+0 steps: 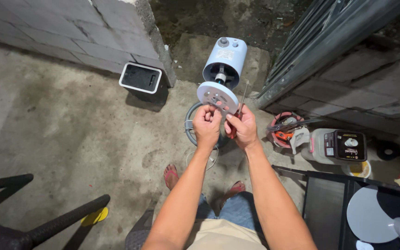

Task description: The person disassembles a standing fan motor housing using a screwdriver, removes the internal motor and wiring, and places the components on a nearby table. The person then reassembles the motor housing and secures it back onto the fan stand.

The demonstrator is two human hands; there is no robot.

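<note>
A white-rimmed black box (pixel 140 78) stands by the wall. The left hand (pixel 206 126) pinches the pale blue fan motor housing's round white plate (pixel 217 96), mid-frame over the concrete floor (pixel 70 134). The right hand (pixel 242 128) is closed around a red-handled screwdriver (pixel 240 107).

Fan motor housing (pixel 224 58): pale blue, grey knobs.
Round front plate (pixel 217 96): white.
Screwdriver handle (pixel 234 133): red.
Square bin (pixel 140 78): black, white rim.
Flip-flops (pixel 171 176): red.
Fan blade (pixel 376 214): grey.
Concrete floor (pixel 70 129): mottled grey.
</note>
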